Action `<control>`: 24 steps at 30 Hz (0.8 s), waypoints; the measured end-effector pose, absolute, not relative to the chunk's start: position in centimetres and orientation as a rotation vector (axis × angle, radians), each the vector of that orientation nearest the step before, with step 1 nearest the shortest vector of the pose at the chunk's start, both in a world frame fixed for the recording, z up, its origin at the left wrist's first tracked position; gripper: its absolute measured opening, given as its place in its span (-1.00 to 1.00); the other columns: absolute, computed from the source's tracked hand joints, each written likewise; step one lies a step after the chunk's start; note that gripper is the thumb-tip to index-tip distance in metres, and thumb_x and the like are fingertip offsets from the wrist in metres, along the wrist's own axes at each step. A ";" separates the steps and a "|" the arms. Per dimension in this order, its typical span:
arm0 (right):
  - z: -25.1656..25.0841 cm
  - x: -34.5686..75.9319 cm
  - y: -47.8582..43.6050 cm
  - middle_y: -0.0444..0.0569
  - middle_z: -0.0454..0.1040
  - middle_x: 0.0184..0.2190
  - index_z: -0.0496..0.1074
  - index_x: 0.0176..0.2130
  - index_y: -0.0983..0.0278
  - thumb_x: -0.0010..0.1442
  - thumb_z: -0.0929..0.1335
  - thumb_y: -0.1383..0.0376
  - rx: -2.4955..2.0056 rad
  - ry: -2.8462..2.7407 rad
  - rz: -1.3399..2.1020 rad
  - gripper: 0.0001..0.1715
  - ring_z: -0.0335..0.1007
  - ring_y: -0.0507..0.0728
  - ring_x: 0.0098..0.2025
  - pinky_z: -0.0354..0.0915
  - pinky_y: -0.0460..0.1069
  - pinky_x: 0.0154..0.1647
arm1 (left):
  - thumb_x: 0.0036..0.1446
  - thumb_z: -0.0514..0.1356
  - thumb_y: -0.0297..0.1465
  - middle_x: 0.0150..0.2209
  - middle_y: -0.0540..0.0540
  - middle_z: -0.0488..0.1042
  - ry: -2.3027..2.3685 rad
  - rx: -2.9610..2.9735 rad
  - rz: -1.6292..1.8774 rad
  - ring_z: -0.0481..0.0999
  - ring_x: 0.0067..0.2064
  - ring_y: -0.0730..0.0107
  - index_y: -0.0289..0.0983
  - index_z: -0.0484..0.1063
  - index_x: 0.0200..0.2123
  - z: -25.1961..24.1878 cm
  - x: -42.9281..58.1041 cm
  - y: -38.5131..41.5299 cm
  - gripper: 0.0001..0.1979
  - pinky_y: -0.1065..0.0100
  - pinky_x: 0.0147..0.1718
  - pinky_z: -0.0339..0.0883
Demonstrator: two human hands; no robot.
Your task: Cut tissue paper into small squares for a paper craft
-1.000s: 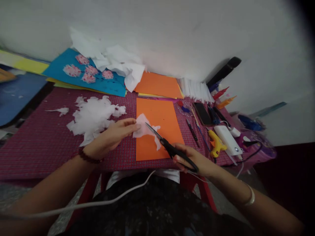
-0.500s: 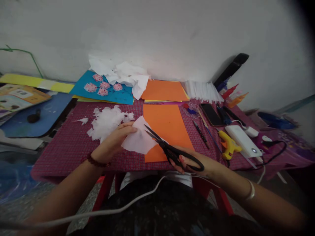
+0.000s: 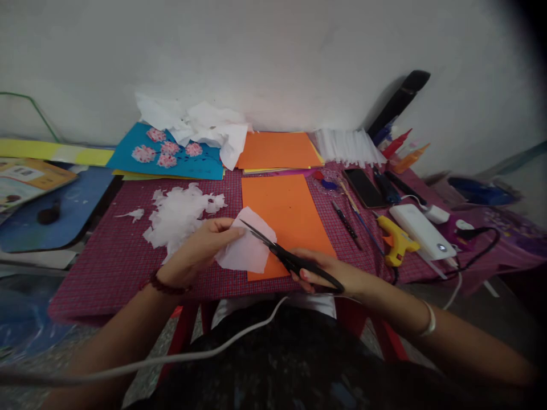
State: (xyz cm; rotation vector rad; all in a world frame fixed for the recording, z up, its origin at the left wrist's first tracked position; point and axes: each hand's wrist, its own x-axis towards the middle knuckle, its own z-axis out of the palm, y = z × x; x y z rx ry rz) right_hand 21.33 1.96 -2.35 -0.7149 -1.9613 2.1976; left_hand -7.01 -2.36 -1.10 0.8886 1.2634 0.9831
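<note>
My left hand pinches a piece of thin white tissue paper by its left edge, above the near side of the table. My right hand grips black scissors through the handles; the blades lie nearly together across the top right of the tissue. Under both lies an orange sheet on the red checked tablecloth. Left of my hand sits a heap of white tissue scraps.
At the back lie a blue card with pink flowers, crumpled white paper, more orange sheets. To the right are a phone, pens, a yellow glue gun, a white power bank. A white cable crosses my lap.
The scissor blades, apart half a second ago, have come nearly together on the tissue. The tissue has turned in my left hand; the view has shifted slightly.
</note>
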 end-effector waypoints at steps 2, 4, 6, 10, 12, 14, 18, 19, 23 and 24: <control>-2.3 21.1 2.0 -0.13 0.32 -0.34 0.32 0.02 0.30 0.21 0.39 -0.19 -0.763 -2.029 2.062 -0.30 0.24 0.03 -0.38 0.22 -0.06 -0.37 | -0.05 0.40 -0.19 -0.50 -0.06 0.54 1.261 0.872 0.968 0.44 -0.51 0.43 -0.31 0.57 -0.38 -1.3 -7.0 -2.2 -0.72 0.40 -0.51 0.27; -2.4 20.8 2.2 -0.03 0.39 -0.19 0.35 0.06 0.31 0.21 0.42 -0.12 -0.778 -2.102 1.915 -0.33 0.32 0.11 -0.21 0.28 0.01 -0.18 | -0.06 0.40 -0.19 -0.50 -0.06 0.53 1.272 0.857 0.957 0.42 -0.52 0.44 -0.30 0.57 -0.39 -1.3 -6.9 -2.1 -0.71 0.41 -0.52 0.25; -2.7 20.4 2.3 0.03 0.43 -0.09 0.37 0.08 0.33 0.21 0.43 -0.07 -0.785 -2.152 1.834 -0.35 0.34 0.18 -0.09 0.28 0.08 -0.03 | -0.08 0.41 -0.18 -0.51 -0.04 0.52 1.293 0.852 0.951 0.39 -0.54 0.47 -0.30 0.57 -0.42 -1.3 -6.8 -2.0 -0.71 0.43 -0.54 0.20; -3.1 19.8 2.5 0.05 0.46 -0.08 0.39 0.09 0.32 0.20 0.45 -0.01 -0.781 -2.157 1.822 -0.37 0.36 0.19 -0.10 0.28 0.09 -0.03 | -0.10 0.42 -0.21 -0.58 0.00 0.46 1.334 0.828 0.943 0.31 -0.58 0.52 -0.28 0.52 -0.51 -1.4 -6.6 -2.0 -0.74 0.46 -0.58 0.13; -3.1 19.6 2.5 0.02 0.46 -0.13 0.41 0.05 0.31 0.19 0.45 0.01 -0.788 -2.132 1.841 -0.42 0.36 0.17 -0.16 0.29 0.06 -0.09 | -0.09 0.41 -0.23 -0.58 0.00 0.46 1.343 0.813 0.932 0.31 -0.59 0.52 -0.28 0.51 -0.52 -1.6 -6.7 -2.1 -0.75 0.46 -0.58 0.13; -3.0 19.4 2.5 -0.02 0.45 -0.20 0.42 0.00 0.30 0.17 0.46 0.02 -0.811 -2.107 1.856 -0.47 0.33 0.14 -0.21 0.27 0.03 -0.16 | -0.08 0.40 -0.23 -0.56 -0.02 0.48 1.331 0.806 0.918 0.34 -0.58 0.50 -0.27 0.52 -0.51 -1.8 -6.9 -2.1 -0.77 0.45 -0.56 0.16; -2.8 19.1 2.6 -0.11 0.37 -0.34 0.41 -0.06 0.28 0.18 0.45 0.01 -0.915 -2.045 1.913 -0.51 0.25 0.07 -0.34 0.23 -0.02 -0.30 | -0.07 0.40 -0.26 -0.46 -0.06 0.57 1.262 0.854 0.899 0.44 -0.51 0.45 -0.28 0.58 -0.39 -2.2 -7.4 -2.2 -0.78 0.43 -0.50 0.27; -2.8 19.1 2.7 -0.13 0.35 -0.36 0.40 -0.06 0.28 0.17 0.45 -0.01 -0.938 -2.025 1.932 -0.50 0.23 0.06 -0.37 0.22 -0.02 -0.32 | -0.08 0.40 -0.28 -0.44 -0.07 0.58 1.253 0.884 0.877 0.47 -0.48 0.43 -0.28 0.58 -0.37 -2.3 -7.6 -2.3 -0.79 0.42 -0.48 0.30; -2.6 19.0 3.4 -0.10 0.35 -0.30 0.40 -0.06 0.28 0.11 0.48 -0.12 -0.882 -2.016 1.943 -0.37 0.26 0.08 -0.29 0.28 -0.01 -0.24 | -0.10 0.37 -0.38 -0.45 -0.06 0.59 1.325 0.999 0.803 0.51 -0.46 0.38 -0.28 0.58 -0.39 -2.8 -8.0 -2.6 -0.85 0.39 -0.44 0.35; -2.5 19.1 3.6 -0.09 0.36 -0.27 0.41 -0.05 0.28 0.10 0.48 -0.14 -0.862 -1.997 1.955 -0.34 0.27 0.08 -0.25 0.29 -0.01 -0.22 | -0.11 0.37 -0.39 -0.45 -0.06 0.60 1.349 1.002 0.812 0.52 -0.45 0.36 -0.28 0.58 -0.39 -2.9 -8.1 -2.7 -0.85 0.38 -0.42 0.38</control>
